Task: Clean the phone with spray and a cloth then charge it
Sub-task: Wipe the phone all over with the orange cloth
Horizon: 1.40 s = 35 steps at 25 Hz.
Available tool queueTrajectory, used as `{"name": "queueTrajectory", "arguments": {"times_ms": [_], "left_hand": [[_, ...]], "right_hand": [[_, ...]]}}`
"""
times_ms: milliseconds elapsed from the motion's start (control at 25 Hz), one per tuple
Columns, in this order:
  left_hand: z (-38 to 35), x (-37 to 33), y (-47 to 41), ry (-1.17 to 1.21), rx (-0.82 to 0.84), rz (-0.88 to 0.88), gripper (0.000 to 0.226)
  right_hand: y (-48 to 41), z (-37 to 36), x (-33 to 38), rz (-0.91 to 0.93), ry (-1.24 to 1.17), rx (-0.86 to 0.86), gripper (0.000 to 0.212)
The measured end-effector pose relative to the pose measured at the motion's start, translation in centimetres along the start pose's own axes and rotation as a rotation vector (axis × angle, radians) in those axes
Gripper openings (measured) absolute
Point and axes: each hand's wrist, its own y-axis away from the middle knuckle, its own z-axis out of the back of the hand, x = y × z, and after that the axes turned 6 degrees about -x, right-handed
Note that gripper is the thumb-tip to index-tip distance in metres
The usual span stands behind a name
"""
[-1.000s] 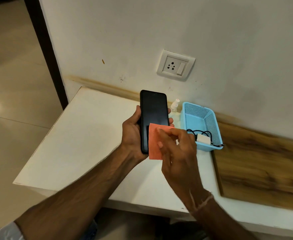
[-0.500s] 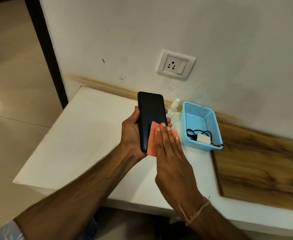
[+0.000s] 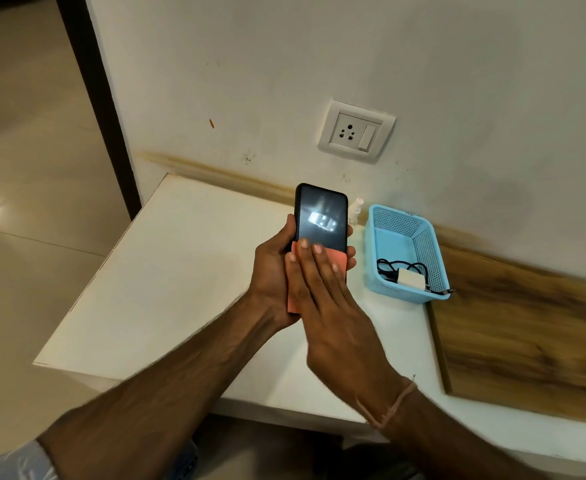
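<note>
My left hand grips a black phone upright above the white table, thumb on its left edge and fingertips on its right. An orange cloth lies over the lower half of the screen. My right hand presses flat on the cloth with straight fingers. The screen's upper half shows a pale reflection. A small spray bottle stands behind the phone, mostly hidden. A white charger with a black cable lies in the blue basket.
A white wall socket with a switch sits above the table. A wooden board covers the table's right part. The table's left edge drops to a tiled floor, beside a dark door frame.
My right hand has flattened and slid the cloth left across the screen, now covering its full lower half. The phone tilted slightly and its screen now reflects light.
</note>
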Motion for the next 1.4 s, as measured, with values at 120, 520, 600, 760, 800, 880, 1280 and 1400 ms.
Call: {"name": "queueTrajectory", "arguments": {"times_ms": [120, 520, 600, 760, 800, 880, 1280, 1400], "left_hand": [[0.0, 0.0, 0.0, -0.018, 0.036, -0.044, 0.067], [0.2, -0.5, -0.2, -0.04, 0.031, -0.004, 0.081], [0.1, 0.3, -0.2, -0.038, 0.004, -0.055, 0.067], [-0.4, 0.4, 0.3, -0.039, -0.036, -0.149, 0.049], [-0.3, 0.2, 0.4, -0.033, -0.042, -0.153, 0.052], [0.0, -0.1, 0.3, -0.059, -0.051, -0.148, 0.061], [-1.1, 0.2, 0.8, -0.2, -0.122, -0.21, 0.05], [-1.2, 0.2, 1.0, -0.194, -0.109, -0.201, 0.053]], "right_hand": [[0.2, 0.5, -1.2, -0.161, -0.019, 0.008, 0.084], [-1.9, 2.1, 0.6, -0.041, -0.23, 0.197, 0.12], [-5.5, 3.2, -1.2, -0.168, -0.232, 0.169, 0.113], [-9.2, 3.2, -2.7, -0.28, -0.26, 0.08, 0.081], [-8.6, 2.8, -2.1, -0.246, -0.23, 0.041, 0.074], [-6.9, 2.1, -1.2, -0.144, -0.197, 0.022, 0.064], [-6.6, 1.9, -1.4, -0.251, -0.201, -0.186, 0.056], [-7.0, 2.3, -1.8, -0.1, -0.186, -0.185, 0.057]]}}
